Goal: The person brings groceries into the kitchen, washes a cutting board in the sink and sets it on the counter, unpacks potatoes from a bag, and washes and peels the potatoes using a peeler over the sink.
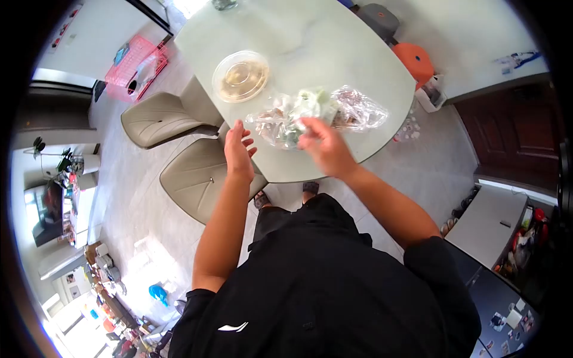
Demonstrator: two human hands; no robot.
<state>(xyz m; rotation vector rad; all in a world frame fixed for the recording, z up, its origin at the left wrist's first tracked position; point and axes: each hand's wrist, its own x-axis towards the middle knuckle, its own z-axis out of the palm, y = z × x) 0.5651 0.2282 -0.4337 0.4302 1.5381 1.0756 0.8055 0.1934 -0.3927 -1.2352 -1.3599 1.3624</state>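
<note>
The bags lie near the rounded front edge of the table, ahead of the person and mostly between and beyond the two hands. The left bag is clear, with reddish-brown contents; the middle bag shows pale green and white; the right bag is clear and crinkled, with something brown inside. They sit close together, their edges hard to tell apart.

The right hand is at the near side of the middle bag, fingers curled in and blurred — whether they pinch the plastic or only hover over it, I cannot tell. The left hand is just off the table's left edge, upright, thumb and fingers loosely parted, its grip wide and holding nothing. The left bag is the nearest to it.

Beyond the left hand, a round clear tub with a lid and light brown contents rests on the table. Two beige chairs stand at the left side.

The black shirt carries a white curved logo — a mark without readable letters.
</note>
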